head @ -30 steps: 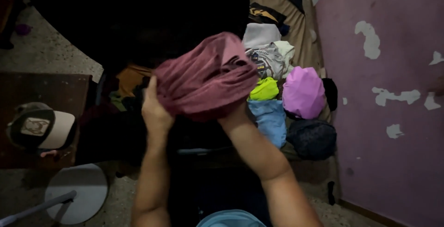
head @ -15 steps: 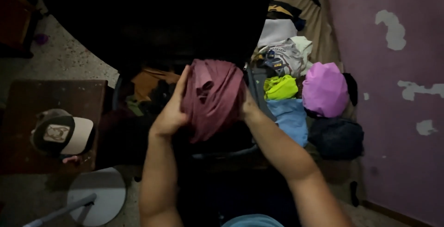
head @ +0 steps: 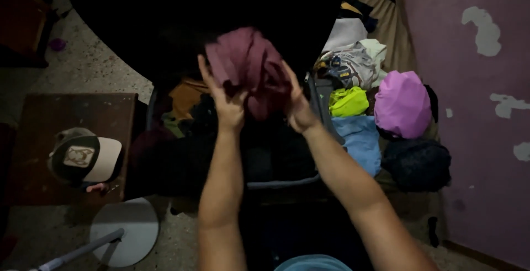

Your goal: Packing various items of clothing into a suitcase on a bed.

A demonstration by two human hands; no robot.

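A bunched maroon garment (head: 247,66) is held up between both hands above an open dark suitcase (head: 287,181). My left hand (head: 225,101) grips its left side with fingers spread upward. On its right side is my right hand (head: 298,105), clasping the cloth. The suitcase below holds dark clothes and an orange-brown piece (head: 185,94); its inside is dim and hard to read.
Folded clothes lie right of the case: a yellow-green piece (head: 348,101), a light blue one (head: 361,141), a purple bundle (head: 402,104), a dark bundle (head: 417,163), grey and white shirts (head: 350,61). A cap (head: 85,158) rests on a brown table (head: 72,116). A pink peeling wall (head: 475,111) stands right.
Both hands have lifted the maroon garment higher and farther from me, bunching it tighter. The view has shifted a little to the left.
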